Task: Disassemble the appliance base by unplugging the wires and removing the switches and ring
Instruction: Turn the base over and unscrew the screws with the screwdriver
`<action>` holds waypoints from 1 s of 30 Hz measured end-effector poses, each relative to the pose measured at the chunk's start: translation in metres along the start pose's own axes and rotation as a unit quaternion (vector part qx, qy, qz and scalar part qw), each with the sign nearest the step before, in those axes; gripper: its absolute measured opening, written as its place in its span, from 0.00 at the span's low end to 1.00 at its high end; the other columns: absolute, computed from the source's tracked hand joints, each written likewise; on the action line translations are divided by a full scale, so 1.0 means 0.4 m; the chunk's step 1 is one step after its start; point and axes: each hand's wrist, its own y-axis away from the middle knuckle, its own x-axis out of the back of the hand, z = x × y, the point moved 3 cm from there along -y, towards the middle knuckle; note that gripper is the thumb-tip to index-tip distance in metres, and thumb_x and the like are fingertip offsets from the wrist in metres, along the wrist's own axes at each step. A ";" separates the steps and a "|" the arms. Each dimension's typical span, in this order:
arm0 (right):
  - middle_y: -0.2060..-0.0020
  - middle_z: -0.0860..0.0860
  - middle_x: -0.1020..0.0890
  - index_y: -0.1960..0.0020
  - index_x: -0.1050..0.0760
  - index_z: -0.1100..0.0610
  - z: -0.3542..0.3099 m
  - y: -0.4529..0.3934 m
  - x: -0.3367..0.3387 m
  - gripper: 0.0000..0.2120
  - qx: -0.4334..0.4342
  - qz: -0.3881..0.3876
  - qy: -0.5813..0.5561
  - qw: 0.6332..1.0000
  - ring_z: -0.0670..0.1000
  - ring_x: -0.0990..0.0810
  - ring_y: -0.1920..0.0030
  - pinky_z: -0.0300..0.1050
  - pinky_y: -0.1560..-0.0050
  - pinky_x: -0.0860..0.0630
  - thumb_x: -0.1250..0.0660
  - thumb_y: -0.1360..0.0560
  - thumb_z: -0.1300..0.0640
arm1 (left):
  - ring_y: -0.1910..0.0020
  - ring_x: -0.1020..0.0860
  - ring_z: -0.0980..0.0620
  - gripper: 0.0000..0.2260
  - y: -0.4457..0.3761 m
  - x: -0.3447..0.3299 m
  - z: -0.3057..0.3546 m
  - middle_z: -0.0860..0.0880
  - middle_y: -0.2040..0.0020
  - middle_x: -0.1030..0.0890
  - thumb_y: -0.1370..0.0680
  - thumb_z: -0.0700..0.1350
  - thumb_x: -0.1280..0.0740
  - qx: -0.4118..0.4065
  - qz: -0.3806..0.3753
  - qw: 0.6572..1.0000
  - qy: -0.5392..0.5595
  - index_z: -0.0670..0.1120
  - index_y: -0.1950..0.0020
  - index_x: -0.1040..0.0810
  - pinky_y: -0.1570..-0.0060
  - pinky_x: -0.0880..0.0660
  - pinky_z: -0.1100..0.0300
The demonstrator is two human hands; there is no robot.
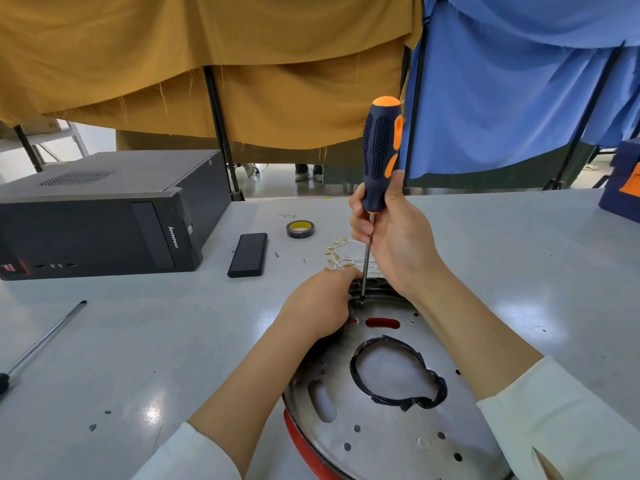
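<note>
A: Which step is in hand now?

B: I think it is a screw near the far edge of the appliance base (388,424), which lies on the table (519,265) close in front of the person. The right hand (391,237) is wrapped around the lower handle of the screwdriver (379,150), and the tool stands almost upright with its tip (361,301) down on the metal plate.

A: And the left hand?

B: The left hand (320,303) rests at the rim just beside the tip, fingers curled. Whether it pinches something there I cannot tell (the fingertips are hidden).

A: Are the wires out already?

B: A bundle of white wires (341,258) with brass terminals lies on the table beyond the base, so unplugging seems mostly done. The ring wrapped in black tape (398,370) is still sitting around the middle opening.

A: What does the next move need?

B: Probably steady pressure down while turning, and the left hand bracing the base, so the tip does not slip from the screw.
</note>
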 end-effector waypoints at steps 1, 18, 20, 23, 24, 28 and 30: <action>0.66 0.50 0.32 0.51 0.29 0.56 0.002 0.002 -0.001 0.25 -0.001 -0.008 0.007 1.000 0.45 0.39 0.71 0.38 0.70 0.41 0.56 0.20 0.39 | 0.45 0.25 0.46 0.20 0.000 0.000 0.000 0.46 0.42 0.22 0.23 0.39 0.38 0.000 0.001 1.000 -0.002 0.52 0.32 0.31 0.55 0.32 0.58; 0.68 0.48 0.32 0.47 0.35 0.54 0.006 0.001 0.012 0.19 0.025 0.014 0.058 0.998 0.44 0.38 0.71 0.37 0.69 0.39 0.41 0.26 0.39 | 0.44 0.25 0.45 0.19 0.002 0.002 0.001 0.46 0.41 0.23 0.22 0.38 0.40 -0.002 0.005 1.000 -0.006 0.52 0.32 0.31 0.52 0.30 0.56; 0.67 0.48 0.32 0.48 0.37 0.54 -0.001 0.001 0.015 0.15 0.041 0.026 0.058 0.997 0.45 0.37 0.71 0.39 0.69 0.39 0.41 0.25 0.44 | 0.44 0.25 0.45 0.19 0.002 0.002 0.002 0.46 0.40 0.23 0.22 0.38 0.40 -0.002 0.005 1.000 -0.005 0.52 0.32 0.31 0.54 0.31 0.57; 0.67 0.49 0.31 0.49 0.31 0.58 0.001 0.000 0.017 0.18 0.029 0.016 0.028 0.999 0.45 0.37 0.71 0.39 0.69 0.38 0.51 0.19 0.46 | 0.43 0.25 0.45 0.19 0.002 0.001 0.001 0.46 0.40 0.23 0.21 0.39 0.40 0.000 0.008 1.000 -0.006 0.53 0.32 0.32 0.54 0.32 0.58; 0.67 0.49 0.31 0.50 0.28 0.59 0.002 -0.001 0.018 0.21 0.024 0.015 0.019 0.999 0.45 0.37 0.72 0.39 0.69 0.38 0.53 0.18 0.46 | 0.43 0.25 0.45 0.19 0.001 0.001 0.001 0.46 0.40 0.23 0.21 0.39 0.40 0.000 0.008 1.000 -0.006 0.53 0.31 0.32 0.54 0.31 0.58; 0.69 0.48 0.31 0.47 0.28 0.57 0.005 -0.001 0.018 0.24 0.020 0.016 0.030 0.999 0.44 0.38 0.71 0.39 0.69 0.40 0.55 0.19 0.41 | 0.43 0.25 0.46 0.20 0.000 0.000 -0.001 0.47 0.39 0.23 0.22 0.39 0.39 0.003 0.009 1.000 -0.006 0.53 0.31 0.32 0.52 0.30 0.57; 0.69 0.47 0.30 0.47 0.32 0.54 0.002 0.001 0.020 0.16 0.028 0.025 0.043 0.998 0.44 0.38 0.72 0.39 0.68 0.40 0.48 0.21 0.42 | 0.42 0.26 0.46 0.20 0.000 -0.001 -0.002 0.47 0.39 0.23 0.22 0.39 0.39 0.003 0.008 1.000 -0.005 0.53 0.31 0.32 0.52 0.30 0.57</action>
